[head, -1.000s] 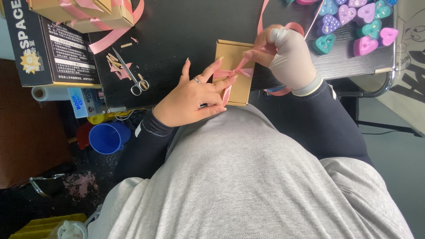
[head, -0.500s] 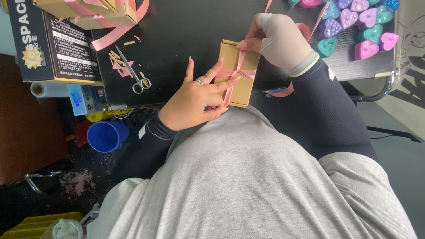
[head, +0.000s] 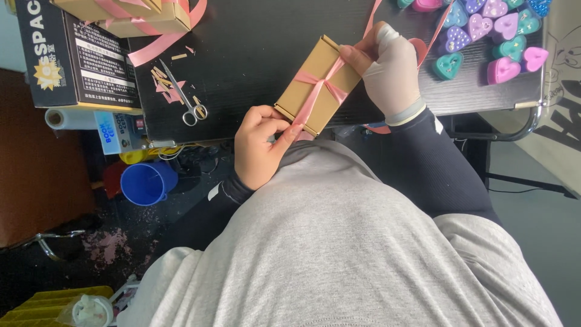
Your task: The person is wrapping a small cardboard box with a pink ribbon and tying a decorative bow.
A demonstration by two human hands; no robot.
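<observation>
Kraft cardboard box (head: 315,85): light, stiff. Your left hand (head: 260,145) pinches the soft, slippery pink ribbon (head: 316,92); your gloved right hand (head: 390,69) grips the box's far end.

Soft, even indoor light falls from above with no hard shadows. The black surface (head: 254,54) shows only a faint sheen and no glare. The picture is sharp in the middle, at the hands and the grey sweatshirt (head: 339,242). The floor (head: 54,266) at lower left is dim and murky.
</observation>
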